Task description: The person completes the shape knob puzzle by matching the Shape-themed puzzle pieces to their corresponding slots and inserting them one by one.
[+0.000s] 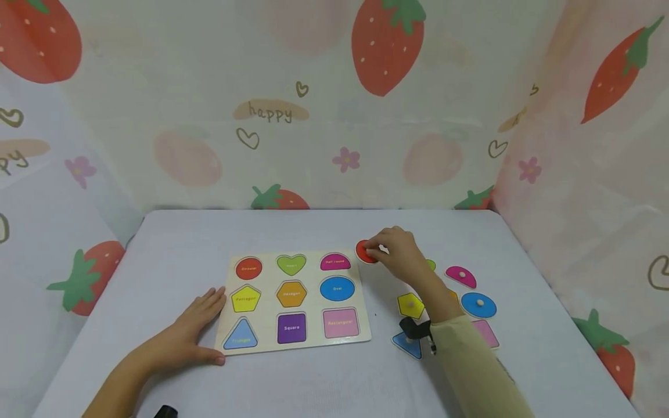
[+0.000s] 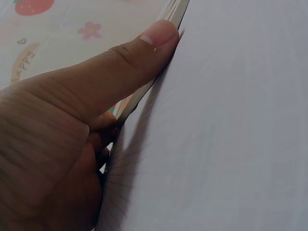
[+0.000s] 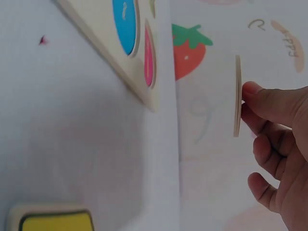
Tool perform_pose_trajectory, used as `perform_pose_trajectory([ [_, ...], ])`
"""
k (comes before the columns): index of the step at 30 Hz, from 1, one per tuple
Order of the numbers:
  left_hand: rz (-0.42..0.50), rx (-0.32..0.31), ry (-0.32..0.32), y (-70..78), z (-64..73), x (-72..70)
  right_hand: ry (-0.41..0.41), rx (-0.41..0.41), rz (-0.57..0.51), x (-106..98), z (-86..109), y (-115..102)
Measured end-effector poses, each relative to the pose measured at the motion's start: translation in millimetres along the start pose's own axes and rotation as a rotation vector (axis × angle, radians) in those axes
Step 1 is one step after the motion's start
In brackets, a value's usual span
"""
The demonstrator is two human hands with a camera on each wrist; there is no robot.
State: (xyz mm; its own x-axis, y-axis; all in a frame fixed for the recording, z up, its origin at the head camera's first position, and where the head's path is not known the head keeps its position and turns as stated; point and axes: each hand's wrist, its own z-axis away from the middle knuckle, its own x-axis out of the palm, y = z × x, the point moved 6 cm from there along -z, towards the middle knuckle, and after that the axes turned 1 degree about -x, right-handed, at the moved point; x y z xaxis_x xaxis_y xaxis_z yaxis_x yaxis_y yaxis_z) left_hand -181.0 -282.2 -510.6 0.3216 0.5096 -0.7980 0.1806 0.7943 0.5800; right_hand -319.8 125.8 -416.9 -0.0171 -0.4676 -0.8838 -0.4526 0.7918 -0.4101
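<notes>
A wooden shape-puzzle board (image 1: 269, 280) lies left of the table's middle, its recesses coloured and labelled. My left hand (image 1: 185, 332) rests along its left edge, fingers extended, with the thumb (image 2: 159, 37) against the edge near the front corner. Just beyond the board's back right corner, my right hand (image 1: 399, 255) pinches a red circular puzzle piece (image 1: 362, 252) between thumb and fingertips. Seen edge-on in the right wrist view, the thin wooden disc (image 3: 237, 108) is held above the table. Its knob is hidden by the fingers.
Right of the board lie several knobbed pieces: a yellow pentagon (image 1: 409, 306), blue triangle (image 1: 405, 346), magenta half round (image 1: 460, 276), blue oval (image 1: 478, 304) and pink rectangle (image 1: 487, 333). The right forearm partly covers a green piece (image 1: 431, 264) and an orange piece (image 1: 452, 294).
</notes>
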Motion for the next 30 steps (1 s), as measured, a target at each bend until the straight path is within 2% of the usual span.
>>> perform_pose_trajectory([
  [7,-0.035,0.006,0.007,-1.8,-2.3,-2.0,0.000,-0.035,0.008,6,-16.1,-20],
  [23,0.006,0.023,0.012,-5.7,-0.8,-1.2,-0.028,-0.045,-0.022,29,-43.9,-64],
  [30,0.002,0.023,0.010,-3.3,0.1,0.1,-0.046,-0.111,-0.018,37,-55.4,-90],
])
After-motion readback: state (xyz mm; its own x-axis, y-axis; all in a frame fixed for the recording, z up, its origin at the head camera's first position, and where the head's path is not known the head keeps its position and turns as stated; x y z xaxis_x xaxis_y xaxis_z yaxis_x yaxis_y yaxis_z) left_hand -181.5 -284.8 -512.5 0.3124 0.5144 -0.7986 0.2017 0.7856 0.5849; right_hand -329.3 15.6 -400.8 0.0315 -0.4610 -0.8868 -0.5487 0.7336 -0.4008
